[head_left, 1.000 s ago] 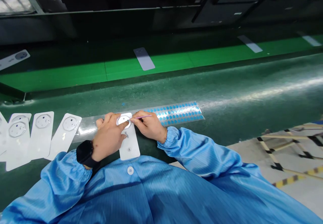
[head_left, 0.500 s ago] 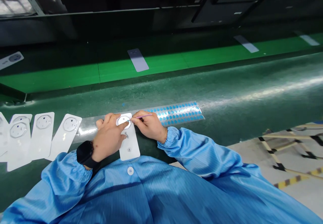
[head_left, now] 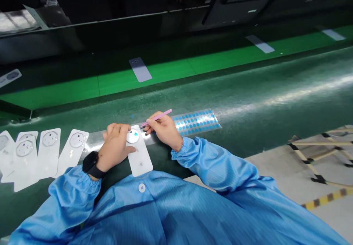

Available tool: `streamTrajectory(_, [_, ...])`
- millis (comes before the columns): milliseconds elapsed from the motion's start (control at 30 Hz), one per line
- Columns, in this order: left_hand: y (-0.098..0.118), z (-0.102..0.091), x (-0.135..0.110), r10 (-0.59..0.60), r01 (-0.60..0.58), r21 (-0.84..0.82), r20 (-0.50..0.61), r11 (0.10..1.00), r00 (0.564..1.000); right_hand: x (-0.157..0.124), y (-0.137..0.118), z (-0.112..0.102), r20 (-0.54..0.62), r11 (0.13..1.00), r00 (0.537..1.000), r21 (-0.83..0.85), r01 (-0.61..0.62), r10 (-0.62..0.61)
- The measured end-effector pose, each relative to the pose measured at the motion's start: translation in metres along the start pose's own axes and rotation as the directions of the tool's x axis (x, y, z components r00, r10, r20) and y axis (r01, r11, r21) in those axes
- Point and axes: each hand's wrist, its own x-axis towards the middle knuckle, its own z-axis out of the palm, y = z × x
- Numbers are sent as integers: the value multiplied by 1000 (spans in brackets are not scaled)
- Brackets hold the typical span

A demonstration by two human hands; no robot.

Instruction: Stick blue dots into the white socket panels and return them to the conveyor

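A white rounded panel (head_left: 142, 159), like a phone back cover, lies on the bench in front of me. On its round window at the top sits a small blue sticker (head_left: 136, 134). My left hand (head_left: 117, 145) grips the panel's left side, thumb across its face. Pink tweezers (head_left: 163, 114) are pinched in my right hand (head_left: 166, 130), just right of the panel's top edge, their tips pointing left. Beyond that hand, a clear sheet (head_left: 216, 122) carries rows of blue stickers and runs partly beneath both hands.
Several similar white panels (head_left: 72, 153) lie overlapping at the left. Behind the bench, a bright green belt (head_left: 176, 70) carries spaced panels, one of them a pale panel (head_left: 140, 69). Tan-pipe framework (head_left: 309, 158) stands on the floor at the right.
The right hand with the tweezers has drawn up and away from the panel's round window. My left index finger has lifted off it, and a blue sticker now shows there.
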Motion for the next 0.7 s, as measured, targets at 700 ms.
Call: streamTrajectory(700, [-35,-119,197,-397,380,-128,-424,916,814,20,-30,-16,-142,912,975,397,-99,168])
